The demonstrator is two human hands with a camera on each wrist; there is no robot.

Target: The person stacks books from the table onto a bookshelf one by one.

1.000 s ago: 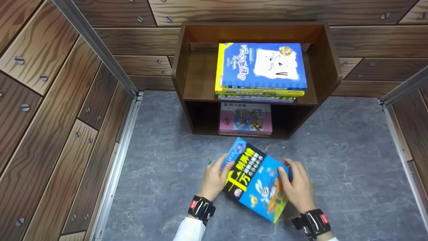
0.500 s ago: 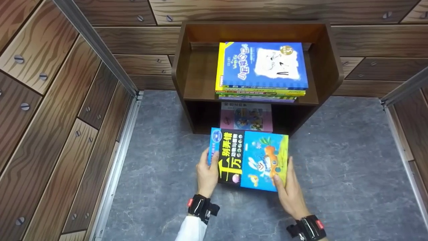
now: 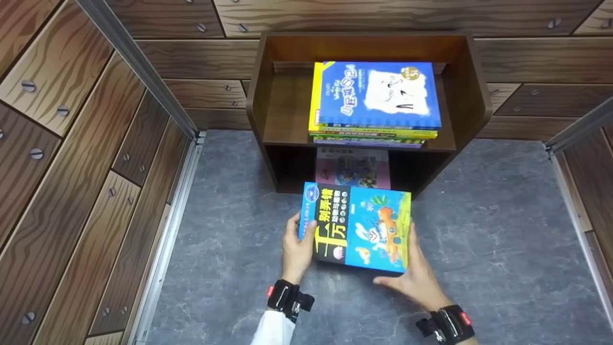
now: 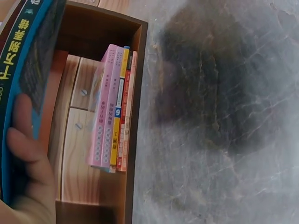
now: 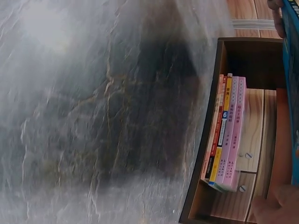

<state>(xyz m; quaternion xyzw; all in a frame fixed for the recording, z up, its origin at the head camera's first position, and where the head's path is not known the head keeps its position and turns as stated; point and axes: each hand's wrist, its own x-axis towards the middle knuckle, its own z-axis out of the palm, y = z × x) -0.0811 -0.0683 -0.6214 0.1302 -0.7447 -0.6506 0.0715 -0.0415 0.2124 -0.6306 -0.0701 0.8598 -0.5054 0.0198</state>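
A blue, black and green picture book with a rabbit and a carrot car on its cover is held level in front of the bookshelf. My left hand grips its left edge, thumb on the cover and fingers underneath. My right hand is at the book's lower right corner, thumb sticking out away from the cover and fingers along the right edge, partly hidden. In the left wrist view, the left fingers press the book's underside. At the lower right of the right wrist view, part of the right hand shows.
The brown two-tier bookshelf stands against the wood-patterned wall. On its upper tier lies a stack of books, a blue one on top. Its lower tier holds a stack of thin books, pink uppermost. Grey marbled floor surrounds it.
The book has turned from slanted to nearly square with the shelf and moved closer to it. The right thumb has come off the cover; the left hand keeps its grip.
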